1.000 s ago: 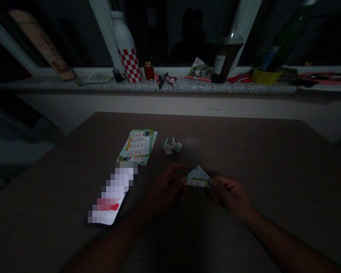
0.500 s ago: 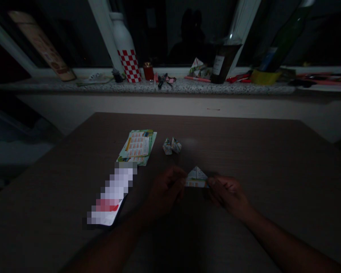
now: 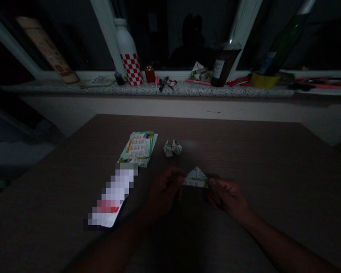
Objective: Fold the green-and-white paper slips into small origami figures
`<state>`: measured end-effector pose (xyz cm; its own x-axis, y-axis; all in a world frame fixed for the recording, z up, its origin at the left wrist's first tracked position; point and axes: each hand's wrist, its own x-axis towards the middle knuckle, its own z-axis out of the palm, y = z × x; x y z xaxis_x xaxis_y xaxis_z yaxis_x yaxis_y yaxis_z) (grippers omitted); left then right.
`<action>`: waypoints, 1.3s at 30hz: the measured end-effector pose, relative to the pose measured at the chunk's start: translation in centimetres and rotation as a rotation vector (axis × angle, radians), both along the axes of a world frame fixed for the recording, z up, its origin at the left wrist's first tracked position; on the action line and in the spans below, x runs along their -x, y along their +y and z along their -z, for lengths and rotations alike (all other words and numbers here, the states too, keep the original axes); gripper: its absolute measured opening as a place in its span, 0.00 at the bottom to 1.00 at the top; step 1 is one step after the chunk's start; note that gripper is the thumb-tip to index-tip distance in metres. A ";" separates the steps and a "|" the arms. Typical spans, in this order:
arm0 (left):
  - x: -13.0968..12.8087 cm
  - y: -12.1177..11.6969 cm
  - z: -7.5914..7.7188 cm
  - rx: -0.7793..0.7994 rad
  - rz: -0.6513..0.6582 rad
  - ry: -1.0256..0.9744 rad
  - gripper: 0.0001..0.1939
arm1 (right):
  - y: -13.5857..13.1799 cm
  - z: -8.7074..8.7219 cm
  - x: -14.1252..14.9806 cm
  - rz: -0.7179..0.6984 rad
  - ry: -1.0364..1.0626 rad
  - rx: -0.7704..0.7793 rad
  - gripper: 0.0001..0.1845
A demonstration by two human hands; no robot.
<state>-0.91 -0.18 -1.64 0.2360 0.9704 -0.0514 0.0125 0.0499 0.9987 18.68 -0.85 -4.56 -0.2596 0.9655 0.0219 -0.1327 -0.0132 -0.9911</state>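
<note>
Slightly lower in view than half a second earlier sat the whole windowsill, as if the head had tipped up, while both hands kept nearly the same place over the table (image 3: 272,163). Left hand (image 3: 166,189) and right hand (image 3: 230,195) were apart from each other, each with thumb and fingers pinched on one end of a folded paper (image 3: 197,181) stretched level between them, its triangular peak pointing away from the person. Whether its lower edge touched the tabletop could not be told.

It looked very light, fairly crisp along its doubled lower band and softer at the single peak; it would likely crease or tear easily rather than slip. The two band ends, where the fingers were, seemed the sound places to hold, leaving the peak unpressed. Orange blocks showed on the band and dark lines of text on the peak, all too small to read.

Left of the hands lay a phone (image 3: 111,219), its screen mostly blurred out. Beyond it, a stack of printed sheets (image 3: 138,149) bore rows of orange print and a yellow strip, unreadable, with a small folded figure (image 3: 176,148) just beside it.

Farthest, on the sill, a dark cup (image 3: 224,76) carried a white label (image 3: 218,69), illegible; a checkered bottle (image 3: 132,70) showed no readable brand.
</note>
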 end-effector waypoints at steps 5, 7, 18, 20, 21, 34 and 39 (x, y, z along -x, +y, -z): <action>0.0 -0.1 -0.1 -0.029 -0.057 0.028 0.10 | 0.1 0.4 0.0 0.093 -0.106 -0.075 0.23; 0.1 -0.1 -0.1 -0.027 -0.095 0.041 0.10 | 0.1 0.3 -0.1 0.110 -0.169 -0.091 0.21; 0.0 0.0 -0.4 -0.047 -0.225 0.190 0.11 | 0.0 0.4 -0.2 0.154 -0.100 -0.074 0.22; 0.2 0.1 -0.5 -0.078 -0.226 0.275 0.10 | 0.1 0.4 -0.2 0.177 -0.065 -0.073 0.22; 0.2 0.1 -0.5 -0.106 -0.223 0.309 0.10 | 0.1 0.4 -0.2 0.183 -0.049 -0.072 0.22; 0.2 0.4 -0.5 -0.344 -0.184 0.448 0.08 | 0.2 0.3 -0.2 0.182 -0.255 -0.133 0.22; 0.3 0.5 -0.4 -0.302 -0.191 0.462 0.09 | 0.3 -0.8 -0.1 0.184 -0.580 -0.288 0.19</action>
